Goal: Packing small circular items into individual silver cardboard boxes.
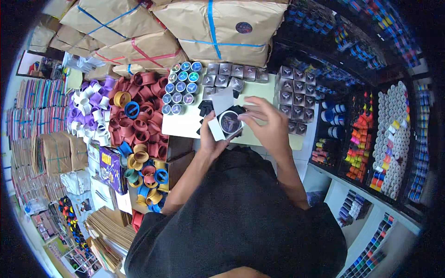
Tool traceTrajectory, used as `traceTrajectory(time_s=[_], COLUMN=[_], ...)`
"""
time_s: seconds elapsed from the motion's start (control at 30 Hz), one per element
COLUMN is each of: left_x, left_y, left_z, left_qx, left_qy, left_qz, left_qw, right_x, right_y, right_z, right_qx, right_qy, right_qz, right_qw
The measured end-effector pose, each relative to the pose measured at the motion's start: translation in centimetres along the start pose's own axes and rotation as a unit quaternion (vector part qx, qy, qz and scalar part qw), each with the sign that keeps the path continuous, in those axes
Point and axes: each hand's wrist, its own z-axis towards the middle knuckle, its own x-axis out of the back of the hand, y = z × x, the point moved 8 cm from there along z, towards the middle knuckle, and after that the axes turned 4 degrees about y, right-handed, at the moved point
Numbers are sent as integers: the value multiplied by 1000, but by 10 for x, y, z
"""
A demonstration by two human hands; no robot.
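Observation:
A small white box (216,129) with an upright flap (225,98) is gripped in my left hand (211,136), a little below the middle of the view. A round, dark-labelled container (230,123) with a light rim shows at its mouth. My right hand (268,127) has its thumb and curved fingers at that container's right rim. Black pieces (205,109) lie behind on the pale worktop (181,125). Round containers (180,87) in rows stand left of these. Small printed boxes (225,69) are laid out farther back, and stacked ones (297,95) stand at the right.
Large paper-wrapped parcels (232,32) fill the back. Red (138,106), white-purple (90,104) and multicoloured plastic rings (153,185) are heaped at left, beside stacked bags (37,97). Shelves of spools (389,139) line the right. My dark clothing fills the lower middle.

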Motion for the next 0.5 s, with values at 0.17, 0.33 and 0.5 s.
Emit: traceTrajectory(time_s=[0.17,0.33,0.5], left_x=[17,3,34], left_y=[4,22,44], left_z=[-2,-11,-9], left_qx=[16,8,23], left_qy=[33,50,41], left_qz=[32,36,44], left_qw=[999,998,998], right_x=[-8,-33,-72], right_y=[-11,-1,-6], right_z=[1,6,10], right_qx=[109,113,108], right_qy=[-3,-1,-52], right_qz=[-75,-103,-124], right_qw=[991,988,985])
